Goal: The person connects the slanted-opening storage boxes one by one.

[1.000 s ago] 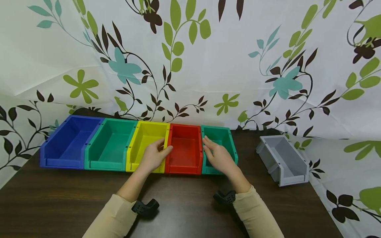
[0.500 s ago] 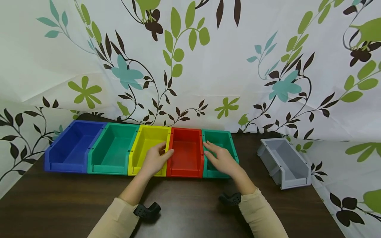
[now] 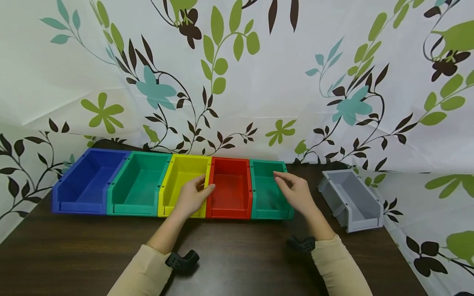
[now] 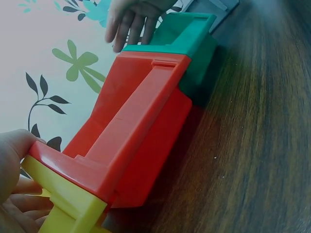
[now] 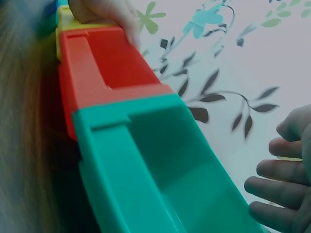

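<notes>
Side by side stand a yellow bin, a red bin and a small green bin. At the wall between the yellow and red bins, my left hand holds the adjoining rims. Its thumb lies at the red rim, its fingers on the yellow side. Over the right edge of the small green bin hovers my right hand. Its fingers are spread and relaxed, apart from the bin in the right wrist view, with nothing held.
A blue bin and a larger green bin continue the row to the left. At the right a grey bin stands apart and angled on the dark wood table. Behind hangs a leaf-patterned cloth.
My right hand has moved right, away from the wall between the red and small green bins to the green bin's far side. The left hand stays in place.
</notes>
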Motion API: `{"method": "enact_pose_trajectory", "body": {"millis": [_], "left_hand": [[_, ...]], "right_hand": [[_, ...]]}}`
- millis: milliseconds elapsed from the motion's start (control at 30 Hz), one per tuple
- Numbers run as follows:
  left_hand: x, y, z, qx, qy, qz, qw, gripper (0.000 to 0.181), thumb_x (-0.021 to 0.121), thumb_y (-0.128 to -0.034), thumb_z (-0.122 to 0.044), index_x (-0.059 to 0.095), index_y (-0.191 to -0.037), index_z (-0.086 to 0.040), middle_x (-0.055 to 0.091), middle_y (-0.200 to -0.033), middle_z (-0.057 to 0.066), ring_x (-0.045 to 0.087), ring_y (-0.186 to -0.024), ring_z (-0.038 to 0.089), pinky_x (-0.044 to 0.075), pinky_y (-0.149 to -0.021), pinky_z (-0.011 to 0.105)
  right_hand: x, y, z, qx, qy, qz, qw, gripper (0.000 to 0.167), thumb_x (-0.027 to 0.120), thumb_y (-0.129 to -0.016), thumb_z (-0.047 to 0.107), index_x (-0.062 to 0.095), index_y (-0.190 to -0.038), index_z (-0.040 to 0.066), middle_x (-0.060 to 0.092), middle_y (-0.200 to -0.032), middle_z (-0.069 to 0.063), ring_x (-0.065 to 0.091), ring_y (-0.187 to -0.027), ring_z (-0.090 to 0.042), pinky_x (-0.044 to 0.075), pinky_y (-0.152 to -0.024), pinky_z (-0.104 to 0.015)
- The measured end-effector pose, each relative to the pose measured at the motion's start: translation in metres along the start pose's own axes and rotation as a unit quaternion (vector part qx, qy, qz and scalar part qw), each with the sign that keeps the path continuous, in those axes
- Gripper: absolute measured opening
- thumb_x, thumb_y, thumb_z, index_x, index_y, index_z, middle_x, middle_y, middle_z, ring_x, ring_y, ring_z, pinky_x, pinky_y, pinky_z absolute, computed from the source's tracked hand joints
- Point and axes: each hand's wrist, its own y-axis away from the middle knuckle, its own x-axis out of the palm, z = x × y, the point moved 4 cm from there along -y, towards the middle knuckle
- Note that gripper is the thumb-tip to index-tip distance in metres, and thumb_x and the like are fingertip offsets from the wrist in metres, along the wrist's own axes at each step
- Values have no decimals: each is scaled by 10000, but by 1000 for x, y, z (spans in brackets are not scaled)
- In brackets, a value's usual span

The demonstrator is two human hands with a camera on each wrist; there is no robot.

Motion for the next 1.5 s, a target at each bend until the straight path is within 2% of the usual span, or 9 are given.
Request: {"method": "enact_pose_trajectory", "body": {"millis": [200, 700, 800, 933, 1033, 1167, 1300, 1400, 1500], "left_hand": [[0, 0, 0, 82, 31, -27, 10000, 578, 615, -912, -292, 438, -1402, -42, 511, -1385, 171, 532, -1228, 341, 473, -980, 461], [0, 0, -1, 169, -4, -133, 9998, 574, 624, -907, -288, 457, -1384, -17, 522, -1372, 179, 540, -1215, 344, 468, -988, 465], [0, 0, -1, 157, 29, -135, 9998, 572, 627, -905, -287, 461, -1381, -17, 524, -1370, 179, 541, -1213, 346, 470, -986, 465], [0, 1, -2, 192, 63, -152, 9997, 572, 627, -905, -276, 457, -1383, -12, 524, -1369, 182, 541, -1211, 349, 470, -986, 463], [0, 1, -2, 188, 59, -166, 9997, 572, 628, -905, -277, 457, -1384, -16, 524, -1370, 178, 542, -1211, 346, 472, -985, 461], [1, 1, -2, 141, 27, -183, 9997, 578, 631, -902, -292, 460, -1385, -26, 524, -1372, 172, 544, -1209, 343, 474, -981, 463], [1, 1, -2, 130, 14, -229, 9997, 582, 627, -904, -296, 451, -1394, -37, 511, -1383, 172, 543, -1205, 348, 480, -973, 467], [1, 1, -3, 128, 28, -285, 9995, 593, 625, -906, -288, 432, -1408, -39, 490, -1400, 176, 539, -1207, 356, 488, -961, 466], [0, 3, -3, 125, 28, -363, 9993, 606, 630, -903, -273, 418, -1414, -27, 476, -1411, 184, 544, -1203, 363, 496, -947, 460]], "right_hand": [[-26, 5, -16, 44, -326, -253, 9991, 263, 605, -904, 48, 660, -1156, -4, 698, -1066, -192, 563, -864, 166, 478, -651, -87], [-92, 18, -39, 701, 839, -903, 9899, 308, 569, -945, 192, 664, -1137, -29, 707, -998, -219, 505, -788, 252, 431, -632, -21], [-107, 23, -47, 895, 1008, -1086, 9849, 322, 556, -950, 215, 667, -1141, -20, 733, -967, -61, 503, -776, 253, 425, -620, -20], [-126, 29, -58, 1107, 1040, -1375, 9788, 328, 548, -949, 216, 667, -1140, -22, 600, -872, 319, 508, -767, 254, 417, -637, -3], [-140, 35, -66, 1327, 1069, -1564, 9729, 339, 553, -944, 225, 664, -1143, -25, 521, -836, 416, 496, -758, 258, 403, -643, 4], [-158, 43, -76, 1851, 1536, -1539, 9584, 394, 517, -955, 289, 642, -1195, 2, 705, -979, 125, 470, -774, 198, 383, -616, -43], [-172, 48, -86, 2191, 2040, -1271, 9456, 461, 442, -976, 294, 550, -1291, -24, 604, -1211, -274, 620, -943, -186, 443, -679, -234], [-177, 52, -95, 2283, 2213, -1038, 9424, 512, 405, -983, 273, 444, -1351, -80, 516, -1268, -351, 542, -1082, -491, 483, -778, -480], [-181, 56, -104, 2317, 2400, -751, 9397, 556, 397, -980, 274, 377, -1368, -124, 518, -1221, -391, 551, -991, -528, 458, -786, -591]]}}
